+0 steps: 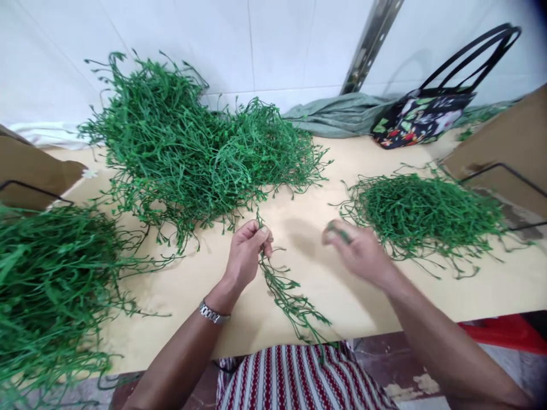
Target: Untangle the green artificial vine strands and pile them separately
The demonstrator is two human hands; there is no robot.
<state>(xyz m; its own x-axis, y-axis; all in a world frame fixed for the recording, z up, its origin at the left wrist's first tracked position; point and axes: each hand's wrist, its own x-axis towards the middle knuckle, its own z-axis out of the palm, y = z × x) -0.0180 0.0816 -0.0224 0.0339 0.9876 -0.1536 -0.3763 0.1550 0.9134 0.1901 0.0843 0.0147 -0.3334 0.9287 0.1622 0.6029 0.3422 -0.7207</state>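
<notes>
My left hand (250,250), with a metal watch on its wrist, is closed in a pinch around a bunch of thin green stems (290,299). Their forked ends trail down to the right over the table edge towards the striped clothing, and a short tip pokes out above the fingers. To the right, my right hand (356,250) is raised over the table and smeared by motion. Its fingers are curled around a short green stem piece (341,232), apart from the left hand's bunch.
A tall heap of green stems (183,142) stands at the back, with other piles at left (55,273) and right (427,213). Cardboard boxes (34,171) flank the cream table (188,319). A floral bag (423,117) and grey-green cloth (342,114) lie by the wall.
</notes>
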